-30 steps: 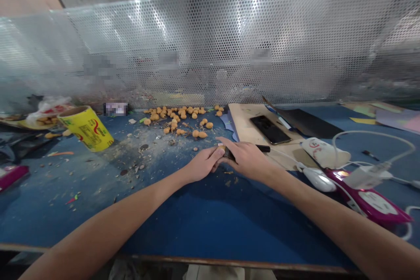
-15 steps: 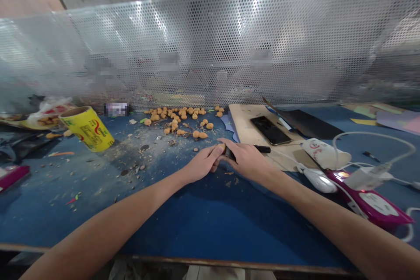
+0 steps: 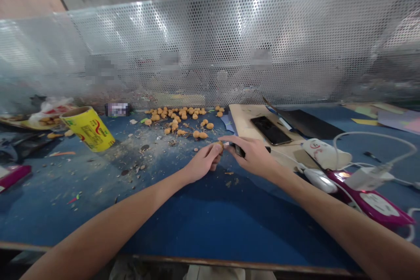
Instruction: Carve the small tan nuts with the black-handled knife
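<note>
Pinching a small tan nut (image 3: pixel 219 145) firmly in the closed left grip (image 3: pixel 204 163), the person holds a black-handled knife (image 3: pixel 240 151) in the closed right grip (image 3: pixel 253 155), its blade tip (image 3: pixel 226 144) just beside the nut, both grips above the blue bench (image 3: pixel 197 227).
</note>
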`<state>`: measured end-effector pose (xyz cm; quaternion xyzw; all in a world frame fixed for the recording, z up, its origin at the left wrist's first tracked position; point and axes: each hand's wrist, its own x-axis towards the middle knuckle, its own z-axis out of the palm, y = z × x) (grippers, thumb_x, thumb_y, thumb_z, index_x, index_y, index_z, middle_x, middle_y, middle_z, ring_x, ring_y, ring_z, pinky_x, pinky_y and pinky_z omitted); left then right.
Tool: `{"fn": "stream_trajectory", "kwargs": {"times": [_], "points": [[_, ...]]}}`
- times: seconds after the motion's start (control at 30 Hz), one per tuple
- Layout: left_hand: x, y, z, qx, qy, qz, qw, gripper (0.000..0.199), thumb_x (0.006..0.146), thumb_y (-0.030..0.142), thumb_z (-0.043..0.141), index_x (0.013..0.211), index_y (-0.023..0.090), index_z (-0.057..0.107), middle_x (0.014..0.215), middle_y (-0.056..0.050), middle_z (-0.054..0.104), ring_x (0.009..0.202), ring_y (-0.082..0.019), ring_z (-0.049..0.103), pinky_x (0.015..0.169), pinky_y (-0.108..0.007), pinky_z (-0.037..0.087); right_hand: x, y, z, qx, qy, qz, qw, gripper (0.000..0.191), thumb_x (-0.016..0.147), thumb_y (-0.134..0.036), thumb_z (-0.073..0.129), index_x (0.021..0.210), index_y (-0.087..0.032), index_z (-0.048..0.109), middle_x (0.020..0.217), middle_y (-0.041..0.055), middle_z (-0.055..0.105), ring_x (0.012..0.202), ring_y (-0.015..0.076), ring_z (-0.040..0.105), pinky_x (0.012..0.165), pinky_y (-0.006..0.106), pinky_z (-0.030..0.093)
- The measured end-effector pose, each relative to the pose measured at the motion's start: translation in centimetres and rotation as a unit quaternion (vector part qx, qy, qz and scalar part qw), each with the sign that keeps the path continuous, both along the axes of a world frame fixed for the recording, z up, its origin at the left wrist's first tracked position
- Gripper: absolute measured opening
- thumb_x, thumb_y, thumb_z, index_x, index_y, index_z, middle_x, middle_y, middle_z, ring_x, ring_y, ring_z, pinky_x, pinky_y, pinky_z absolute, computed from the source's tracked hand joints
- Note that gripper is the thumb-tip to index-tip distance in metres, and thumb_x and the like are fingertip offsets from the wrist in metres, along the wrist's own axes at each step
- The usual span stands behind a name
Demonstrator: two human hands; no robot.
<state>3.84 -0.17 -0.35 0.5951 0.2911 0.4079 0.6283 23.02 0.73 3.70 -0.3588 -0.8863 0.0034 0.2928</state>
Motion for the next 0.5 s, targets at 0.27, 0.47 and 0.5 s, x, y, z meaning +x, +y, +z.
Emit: {"fn": "stream_trajectory", "kwargs": {"times": [0.27,0.47,0.5], "points": [[-0.07,-0.43,0.42,0.049,0.043,-0.027,0.998,0.038,0.093,0.054,0.045,0.097,0.017,0.045,0.072,0.005,0.034,0.052,-0.005,0.027,0.049,-0.022,0.023,0.58,0.67,-0.27,-0.021,0.013,0.110,0.994,0.038,0.092,-0.014,0.044,0.123,-0.026,0.062,0.106,0.0037,0.071,0.092,0.0162,0.065,0.081,0.030,0.051],[0.00,-0.30,0.25,0.042,0.057,-0.011,0.997,0.040,0.092,0.057,0.044,0.096,0.017,0.045,0.075,0.004,0.037,0.055,-0.006,0.029,0.049,-0.021,0.024,0.63,0.80,-0.46,-0.033,0.006,0.127,0.991,0.038,0.095,-0.019,0.043,0.130,-0.027,0.057,0.109,0.0040,0.071,0.094,0.0167,0.066,0.082,0.031,0.052],[0.02,-0.28,0.31,0.035,0.055,-0.010,0.998,0.041,0.092,0.058,0.044,0.096,0.017,0.045,0.075,0.004,0.036,0.054,-0.006,0.028,0.049,-0.021,0.023,0.62,0.77,-0.46,-0.033,-0.001,0.120,0.992,0.040,0.095,-0.019,0.043,0.132,-0.027,0.056,0.110,0.0039,0.071,0.095,0.0172,0.066,0.083,0.032,0.052]]}}
